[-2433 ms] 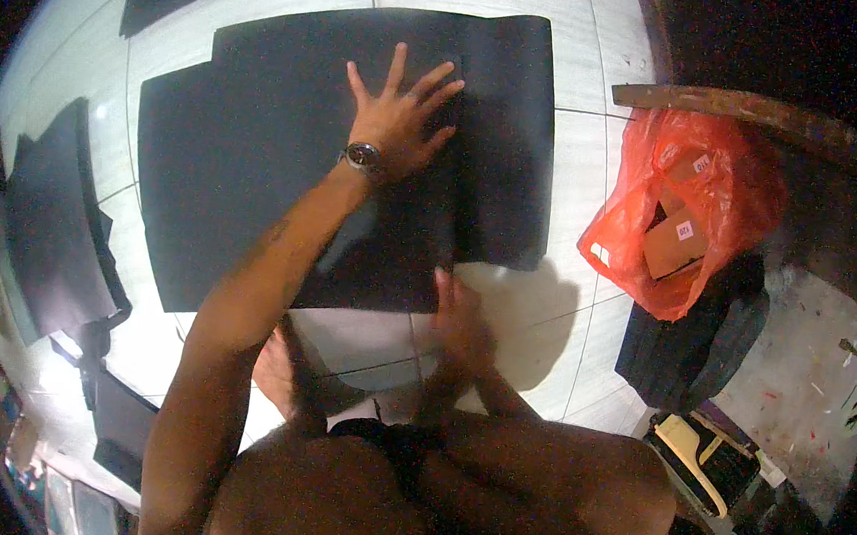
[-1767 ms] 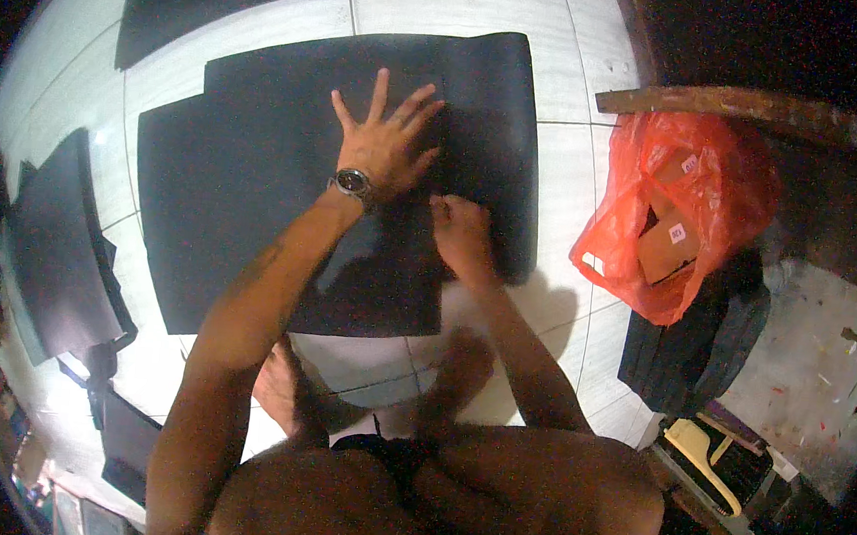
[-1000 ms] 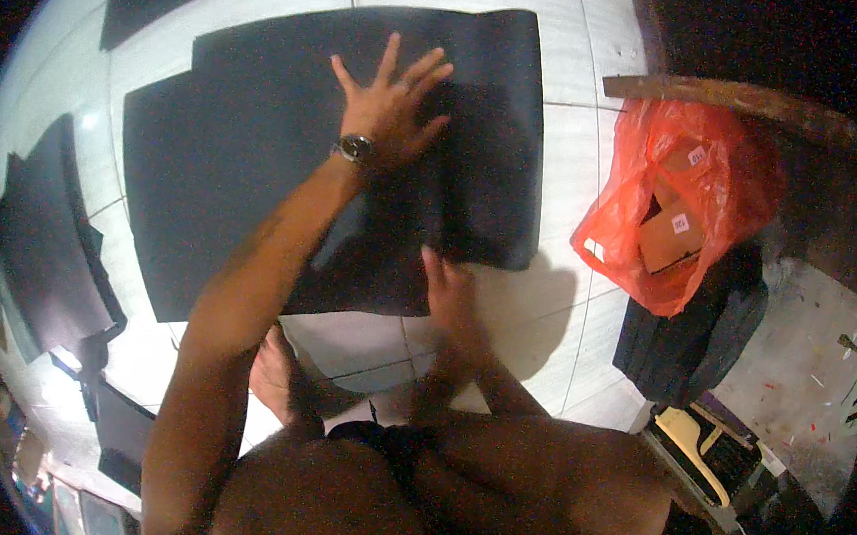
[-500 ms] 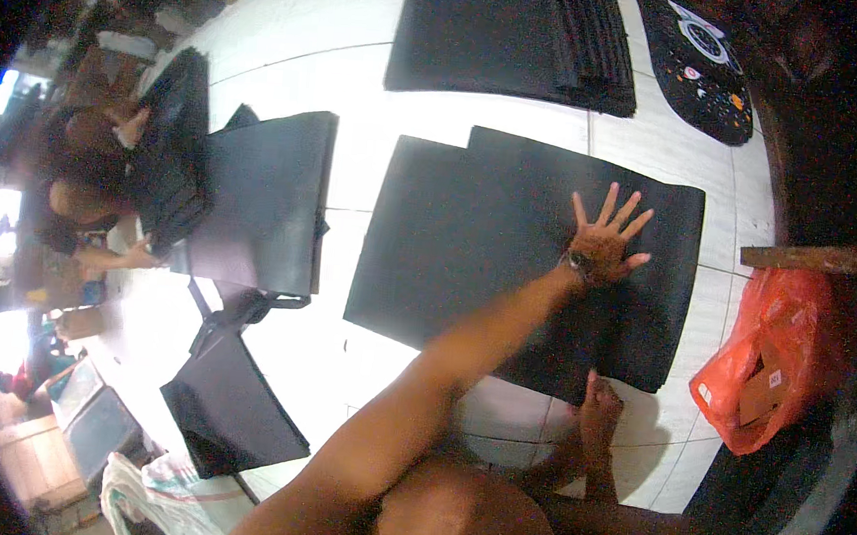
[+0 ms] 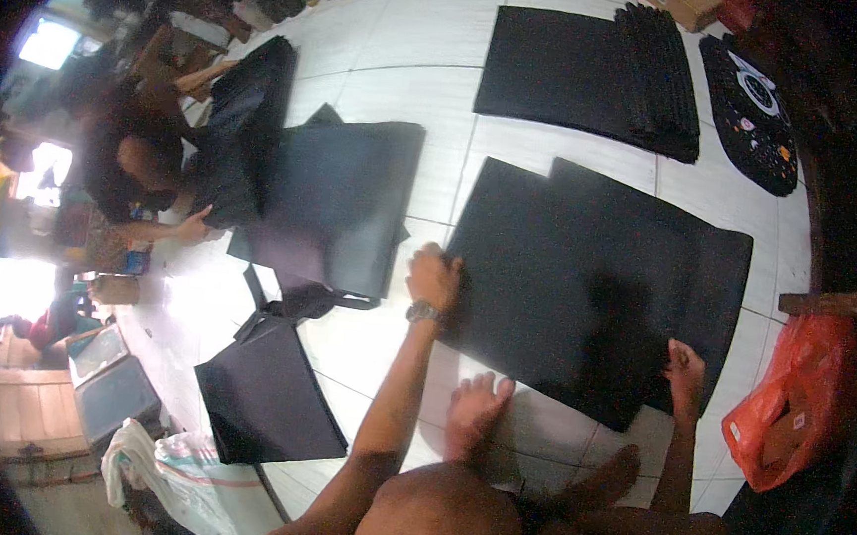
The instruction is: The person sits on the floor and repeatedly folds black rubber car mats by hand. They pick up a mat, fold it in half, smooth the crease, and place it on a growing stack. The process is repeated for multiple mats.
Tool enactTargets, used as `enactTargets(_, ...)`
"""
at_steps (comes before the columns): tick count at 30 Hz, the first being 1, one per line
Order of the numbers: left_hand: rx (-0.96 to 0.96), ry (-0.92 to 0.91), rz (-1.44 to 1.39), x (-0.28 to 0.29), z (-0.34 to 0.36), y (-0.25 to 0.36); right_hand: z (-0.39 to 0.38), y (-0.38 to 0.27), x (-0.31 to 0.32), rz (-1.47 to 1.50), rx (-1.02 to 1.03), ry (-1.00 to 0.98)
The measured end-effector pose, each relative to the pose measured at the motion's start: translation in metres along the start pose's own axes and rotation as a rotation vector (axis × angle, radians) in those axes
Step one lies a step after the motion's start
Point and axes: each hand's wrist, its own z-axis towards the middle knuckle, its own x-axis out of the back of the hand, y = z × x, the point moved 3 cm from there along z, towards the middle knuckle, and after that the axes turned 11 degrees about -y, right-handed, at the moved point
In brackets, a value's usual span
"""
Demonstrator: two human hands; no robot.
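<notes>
A wide black sheet of fabric-like material lies in front of me, its right part folded or overlapping in layers. At its left edge is my left hand, a watch on the wrist, its fingers bent and closed at the border. My right hand is on the lower right part of the sheet, fingers curled together at the edge of a layer. Whatever lies under the fingertips is hidden. My bare foot rests just below the sheet's near edge.
A stack of black pieces lies at the far side, beside a dark printed rounded panel. Black bags and flat black pieces lie left, where another person handles dark material. A red plastic bag sits right.
My left hand has gone from lying spread on the sheet's right part to its left edge. My right hand has moved up and right along the sheet. The view has shifted left.
</notes>
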Motion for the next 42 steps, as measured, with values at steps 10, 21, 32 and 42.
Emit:
enactTargets(10,-0.090,0.206,-0.074,-0.012,-0.005,0.008,0.021,-0.008,-0.006,-0.288,0.039,0.142)
enactTargets(21,-0.189,0.057,-0.307,0.012,0.000,0.001,0.008,-0.049,-0.003,-0.050,0.029,0.133)
enactTargets(32,-0.261,-0.128,-0.531,0.000,-0.010,0.083,-0.003,-0.048,0.108,0.208,-0.050,0.313)
enactTargets(42,-0.367,-0.142,-0.292,-0.038,0.001,0.107,0.027,-0.002,0.120,-0.061,-0.008,0.421)
